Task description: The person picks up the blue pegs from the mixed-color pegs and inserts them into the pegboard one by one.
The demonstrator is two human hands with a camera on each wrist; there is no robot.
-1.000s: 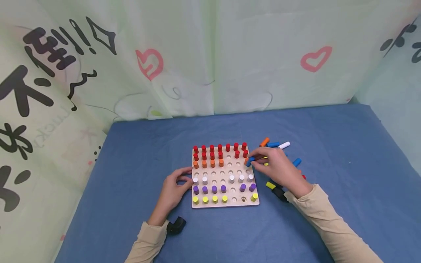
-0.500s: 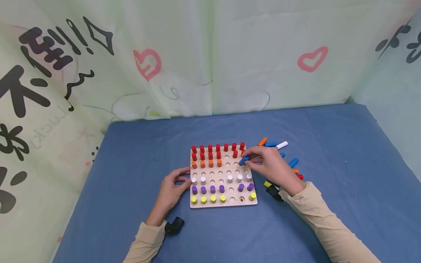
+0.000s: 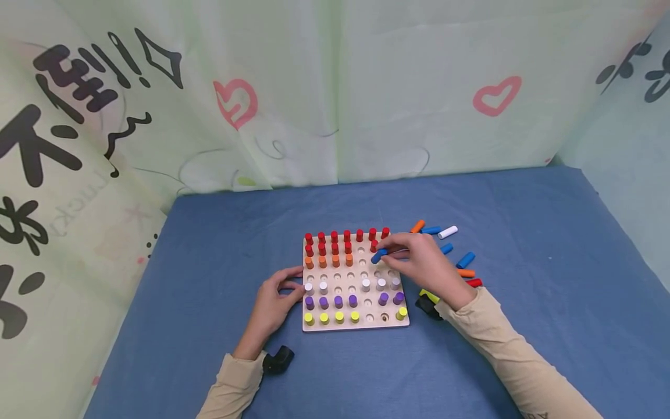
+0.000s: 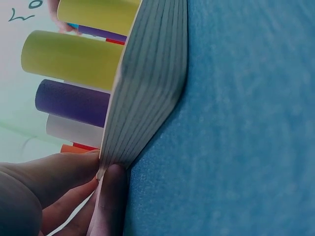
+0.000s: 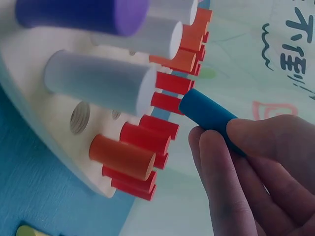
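A wooden pegboard [image 3: 335, 327] carries rows of red, orange, white, purple and yellow pegs, with some holes bare. At its left edge, my left hand [image 3: 269, 305] grips the board between thumb and fingers; the left wrist view shows the thumb [image 4: 59, 172] against the edge. My right hand [image 3: 429, 265] pinches a blue peg [image 3: 378, 256] between thumb and fingers. That peg is held tilted above the board's upper right part, clear of the holes. The right wrist view shows an orange peg [image 5: 123, 157] standing in the board, hidden behind the hand from above.
Right of the board lie loose pegs: orange [image 3: 417, 226], white [image 3: 448, 232], blue [image 3: 465, 260], red [image 3: 474, 283] and yellow [image 3: 429, 295]. Blue cloth [image 3: 209, 256] covers the table. A printed curtain [image 3: 366, 105] hangs behind it.
My right hand has moved left over the board with the blue peg, from its right edge further inward. The left hand keeps its hold on the board's edge.
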